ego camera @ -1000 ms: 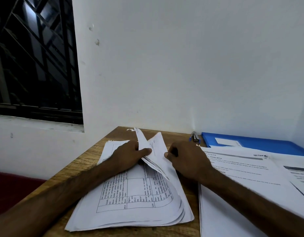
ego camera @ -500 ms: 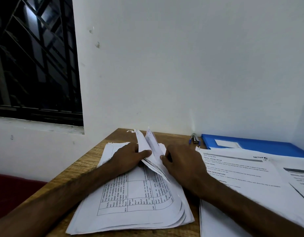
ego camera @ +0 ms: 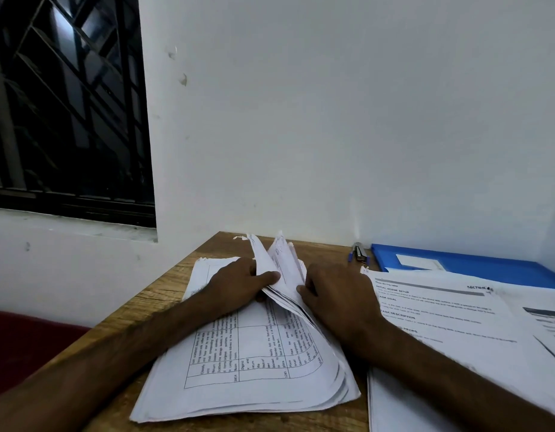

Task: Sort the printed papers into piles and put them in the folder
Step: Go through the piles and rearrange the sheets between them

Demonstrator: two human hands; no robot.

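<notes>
A single head-worn view looks forward and down from the desk's [ego camera: 176,294] near edge toward its far edge at the wall [ego camera: 332,120], close over the papers [ego camera: 254,353].

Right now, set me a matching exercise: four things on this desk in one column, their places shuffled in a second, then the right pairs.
Things
1. blue folder
2. stapler
3. stack of printed papers
4. sheet headed TASK DESCRIPTION

Places
a. held by the left hand and right hand, top sheets lifted
b. far right, along the wall
c. flat, just right of the right hand
d. at the folder's left end

Pairs: 1-b, 2-d, 3-a, 4-c
</notes>
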